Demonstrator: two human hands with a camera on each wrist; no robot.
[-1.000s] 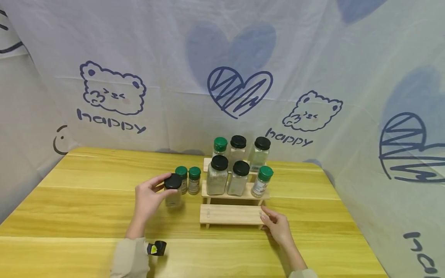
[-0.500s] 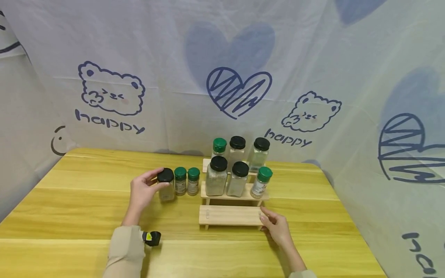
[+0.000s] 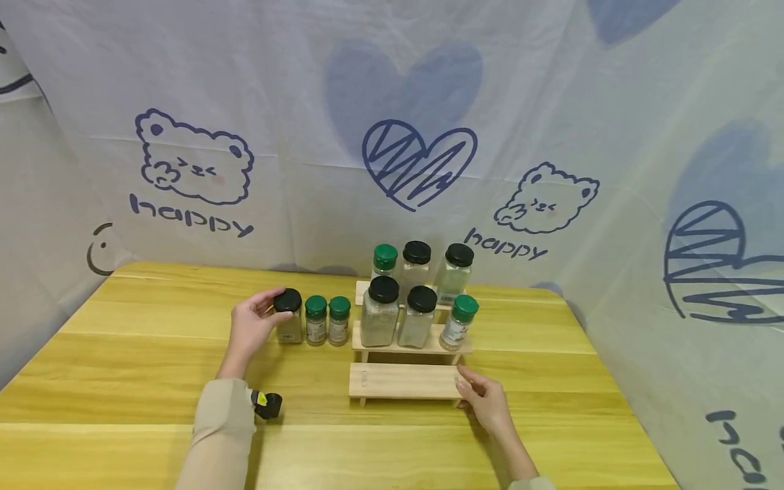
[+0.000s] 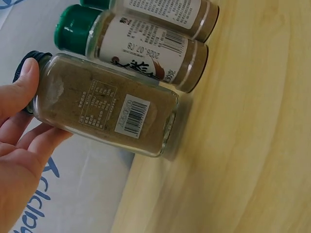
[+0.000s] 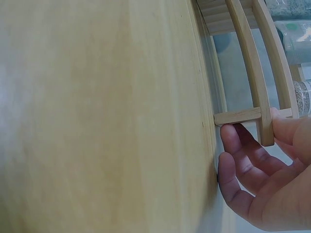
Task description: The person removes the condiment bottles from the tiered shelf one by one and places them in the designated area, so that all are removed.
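Observation:
My left hand (image 3: 252,328) grips a square glass spice jar (image 4: 107,104) near its black lid, thumb on one side and fingers on the other. Brown powder fills the jar, and a barcode label shows on its face. It stands upright at the left end of a row with two green-capped spice bottles (image 3: 316,321) (image 3: 339,321). At the right end of the wooden rack's lowest step (image 3: 404,380), my right hand (image 3: 486,400) pinches the step's end between thumb and fingers, as the right wrist view (image 5: 265,126) shows too.
On the rack's middle step (image 3: 431,337) stand two black-lidded jars (image 3: 380,320) (image 3: 418,323) and a green-capped bottle (image 3: 456,327). Several more containers occupy the top step (image 3: 361,292) behind. A printed cloth (image 3: 294,136) hangs along the back edge of the wooden table (image 3: 153,354).
The left hand has carried the black-lidded spice jar left and back, from in front of the green-capped bottles to beside them. My right hand has stayed at the rack's end.

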